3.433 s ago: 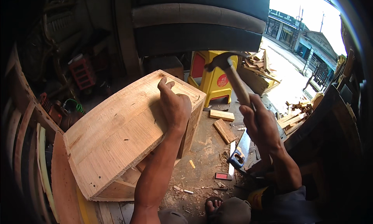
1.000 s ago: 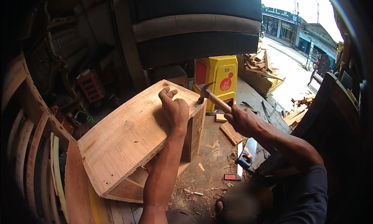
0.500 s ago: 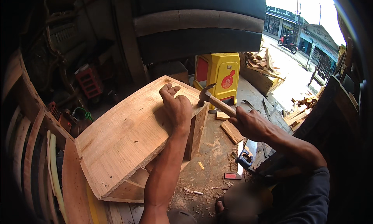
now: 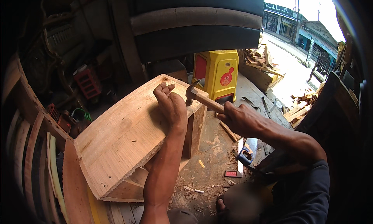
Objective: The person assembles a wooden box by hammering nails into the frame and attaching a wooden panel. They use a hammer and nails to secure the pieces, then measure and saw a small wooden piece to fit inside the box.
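Note:
A box-like wooden piece (image 4: pixel 116 134) with a broad plank top and open side compartments stands tilted before me. On its top, close to the far right corner, rests my left hand (image 4: pixel 173 109), its fingers curled in; what they hold, if anything, is hidden. My right hand (image 4: pixel 239 117) grips a claw hammer (image 4: pixel 208 101) by its wooden handle. The hammer's striking face is at the top board's right edge, just beside my left hand, with the claw pointing up. I cannot make out a nail under it.
A yellow plastic stand (image 4: pixel 225 74) is behind the box. On the floor to the right lie a handsaw (image 4: pixel 246 154), a try square (image 4: pixel 233 173), wood offcuts and shavings. Slatted wooden furniture (image 4: pixel 29 146) stands left; a red crate (image 4: pixel 87 82) sits farther back.
The hammer and my right hand have moved left, bringing the hammer head closer to my left hand. My left hand stays on the board. The motorbike on the street has gone from sight.

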Available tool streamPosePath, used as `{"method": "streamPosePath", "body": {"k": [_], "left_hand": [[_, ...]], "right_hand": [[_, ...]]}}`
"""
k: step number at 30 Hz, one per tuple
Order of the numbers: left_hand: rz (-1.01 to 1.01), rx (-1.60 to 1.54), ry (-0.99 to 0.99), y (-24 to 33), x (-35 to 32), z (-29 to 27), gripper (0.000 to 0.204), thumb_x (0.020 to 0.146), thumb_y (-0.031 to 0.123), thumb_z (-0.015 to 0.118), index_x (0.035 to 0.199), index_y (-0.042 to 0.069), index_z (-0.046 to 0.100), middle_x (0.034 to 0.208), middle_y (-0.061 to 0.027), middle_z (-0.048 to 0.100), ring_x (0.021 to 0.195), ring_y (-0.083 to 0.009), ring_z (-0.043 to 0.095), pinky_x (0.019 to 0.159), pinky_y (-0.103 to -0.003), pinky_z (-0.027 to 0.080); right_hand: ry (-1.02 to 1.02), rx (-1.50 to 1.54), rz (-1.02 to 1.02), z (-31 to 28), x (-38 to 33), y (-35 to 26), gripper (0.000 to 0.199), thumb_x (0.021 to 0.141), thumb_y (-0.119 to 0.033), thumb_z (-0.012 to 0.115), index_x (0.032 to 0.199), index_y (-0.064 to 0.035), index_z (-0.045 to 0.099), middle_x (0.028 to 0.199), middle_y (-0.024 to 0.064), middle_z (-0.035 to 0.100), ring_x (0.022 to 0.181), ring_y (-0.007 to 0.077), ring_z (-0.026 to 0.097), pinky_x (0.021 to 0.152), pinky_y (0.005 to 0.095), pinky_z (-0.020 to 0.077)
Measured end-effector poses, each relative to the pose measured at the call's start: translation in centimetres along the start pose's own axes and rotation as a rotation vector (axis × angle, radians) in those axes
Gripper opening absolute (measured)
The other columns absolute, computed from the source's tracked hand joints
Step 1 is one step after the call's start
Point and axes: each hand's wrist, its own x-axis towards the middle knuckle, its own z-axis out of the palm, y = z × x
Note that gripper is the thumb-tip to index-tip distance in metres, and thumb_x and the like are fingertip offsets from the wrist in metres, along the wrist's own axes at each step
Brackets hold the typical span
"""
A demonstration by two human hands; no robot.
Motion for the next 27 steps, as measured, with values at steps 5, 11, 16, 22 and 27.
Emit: {"method": "streamPosePath", "body": {"k": [5, 11, 16, 22, 27], "left_hand": [[-0.018, -0.023, -0.003, 0.4, -0.6, 0.5, 0.045, 0.090, 0.000, 0.031, 0.133, 0.000, 0.045, 0.122, -0.0160, 0.062, 0.123, -0.0249, 0.055, 0.114, -0.039, 0.036], [-0.091, 0.146, -0.040, 2.3, -1.3, 0.1, 0.046, 0.089, 0.000, 0.035, 0.134, 0.001, 0.045, 0.127, -0.0172, 0.061, 0.130, -0.0266, 0.053, 0.117, -0.040, 0.032], [-0.062, 0.106, -0.049, 1.3, -1.0, 0.5, 0.044, 0.090, -0.001, 0.035, 0.132, -0.001, 0.047, 0.124, -0.0169, 0.062, 0.126, -0.0261, 0.055, 0.116, -0.040, 0.034], [0.176, -0.003, -0.273, 2.5, -2.2, -3.5, 0.030, 0.098, 0.001, 0.041, 0.126, -0.004, 0.050, 0.119, -0.0157, 0.061, 0.117, -0.0214, 0.058, 0.110, -0.036, 0.042], [0.524, 0.147, -0.313, 9.3, -11.6, -16.6, 0.026, 0.101, 0.006, 0.044, 0.123, -0.005, 0.048, 0.121, -0.0216, 0.057, 0.118, -0.0299, 0.060, 0.109, -0.045, 0.047]], "right_hand": [[0.041, 0.011, 0.018, 0.4, 0.3, 1.3, 0.043, 0.109, -0.040, 0.051, 0.097, 0.0015, 0.055, 0.060, 0.0124, 0.059, 0.049, 0.0270, 0.061, 0.051, 0.0452, 0.0498], [0.267, 0.200, 0.119, 0.9, 0.5, 3.1, 0.038, 0.109, -0.035, 0.050, 0.100, 0.0019, 0.050, 0.066, 0.0190, 0.065, 0.058, 0.0339, 0.069, 0.054, 0.0481, 0.0530], [0.182, 0.010, 0.089, 2.4, -1.0, 5.7, 0.036, 0.106, -0.036, 0.055, 0.097, -0.0023, 0.047, 0.057, 0.0183, 0.057, 0.048, 0.0389, 0.061, 0.050, 0.0521, 0.0472], [0.208, 0.307, 0.423, 23.1, -11.2, 8.7, 0.031, 0.104, -0.031, 0.056, 0.104, -0.0021, 0.046, 0.069, 0.0294, 0.062, 0.069, 0.0527, 0.064, 0.060, 0.0592, 0.0480], [-0.124, 0.281, 0.944, 36.1, -28.1, 10.6, 0.042, 0.099, -0.039, 0.060, 0.106, 0.0016, 0.063, 0.087, 0.0322, 0.069, 0.089, 0.0529, 0.068, 0.078, 0.0586, 0.0532]]}}
